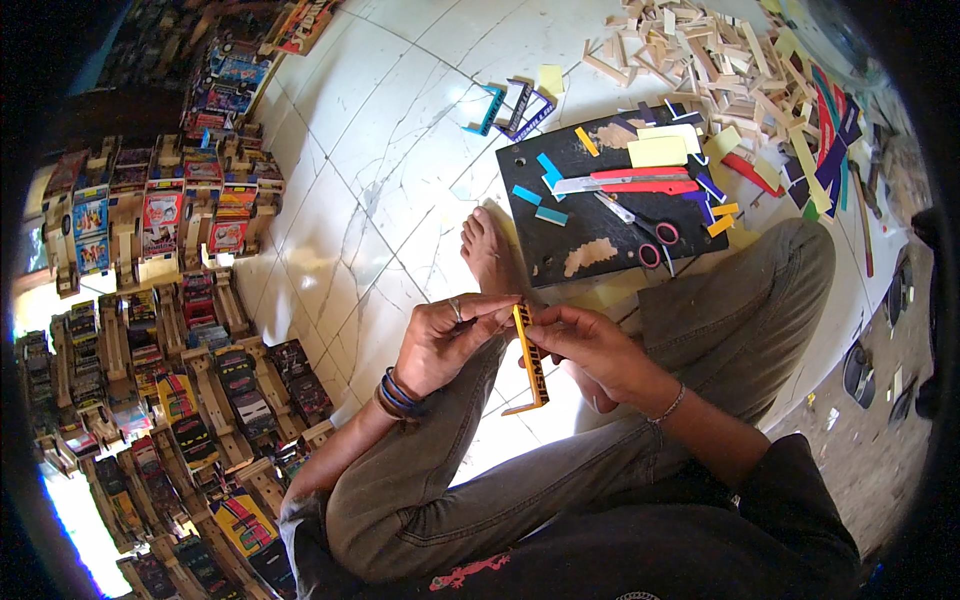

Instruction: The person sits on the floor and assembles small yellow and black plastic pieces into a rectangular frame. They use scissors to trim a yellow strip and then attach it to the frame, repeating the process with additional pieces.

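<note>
Between my hands, above my crossed legs, is a narrow yellow strip piece (533, 372) with dark lettering, its lower end bent to the left. My left hand (450, 338), with a ring and wrist bands, pinches the strip's upper end. Thumb and fingers of my right hand (590, 345) close on the same strip from the right, just below. Beyond my hands lies a black board (545, 235) carrying a red utility knife (640, 180), scissors (648, 238), blue strips (550, 175) and a pale yellow paper pad (658, 151).
At the far right is a heap of small wooden pieces (700, 50). Red and purple strips (835, 130) lie beside it. Three bent lettered pieces (515, 108) rest on the white tiles (350, 150). Rows of wooden toy trucks (160, 215) fill the left side. Sandals (860, 372) are at right.
</note>
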Demonstrator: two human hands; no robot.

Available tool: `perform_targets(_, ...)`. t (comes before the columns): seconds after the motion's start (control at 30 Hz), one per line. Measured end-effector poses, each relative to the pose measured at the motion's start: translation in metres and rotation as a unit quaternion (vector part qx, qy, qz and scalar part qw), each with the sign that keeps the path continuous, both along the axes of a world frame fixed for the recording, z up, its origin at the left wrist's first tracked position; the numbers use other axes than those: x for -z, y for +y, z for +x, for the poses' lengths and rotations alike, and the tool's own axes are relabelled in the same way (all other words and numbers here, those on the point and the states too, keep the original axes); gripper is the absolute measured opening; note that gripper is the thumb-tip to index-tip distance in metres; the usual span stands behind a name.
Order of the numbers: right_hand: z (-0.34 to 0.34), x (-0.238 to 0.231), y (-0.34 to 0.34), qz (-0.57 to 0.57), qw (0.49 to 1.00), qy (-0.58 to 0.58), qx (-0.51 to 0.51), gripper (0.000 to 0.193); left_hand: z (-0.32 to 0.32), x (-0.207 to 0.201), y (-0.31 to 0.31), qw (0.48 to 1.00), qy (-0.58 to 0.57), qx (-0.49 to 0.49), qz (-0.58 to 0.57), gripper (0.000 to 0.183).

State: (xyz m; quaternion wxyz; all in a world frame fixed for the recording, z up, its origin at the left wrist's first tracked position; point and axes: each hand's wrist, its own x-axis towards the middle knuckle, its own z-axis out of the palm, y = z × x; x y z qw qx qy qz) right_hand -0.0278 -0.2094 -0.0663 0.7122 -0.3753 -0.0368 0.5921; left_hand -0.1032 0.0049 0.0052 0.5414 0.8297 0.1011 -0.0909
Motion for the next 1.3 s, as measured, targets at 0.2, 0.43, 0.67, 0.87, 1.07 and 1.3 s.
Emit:
perform_targets(0.2,0.001,-0.007,0.005,-0.014,0.999,-0.039,0.030,0.027,0.000,0.006,0.001,0.991,0.052,-0.058,-0.110,0.035)
perform_targets(0.43,0.013,-0.005,0.011,-0.024,0.997,-0.071,0.034,0.028,0.005,-0.002,0.000,0.961,0.135,-0.156,-0.186,0.050)
perform_targets(0.67,0.016,-0.004,0.023,-0.017,0.997,-0.061,0.050,0.020,0.010,-0.006,-0.003,0.959,0.098,-0.178,-0.197,0.048)
perform_targets(0.87,0.014,0.008,0.034,0.033,0.996,-0.059,0.063,0.021,0.012,0.001,-0.004,0.971,0.041,-0.187,-0.145,0.044)
perform_targets(1.07,0.010,0.021,0.040,0.089,0.990,-0.044,0.097,0.023,0.022,0.014,0.005,0.982,0.036,-0.163,-0.093,0.036)
perform_targets(1.3,0.003,0.020,0.054,0.018,0.985,-0.153,0.076,0.028,0.088,0.020,0.073,0.978,-0.100,-0.138,0.117,0.027)
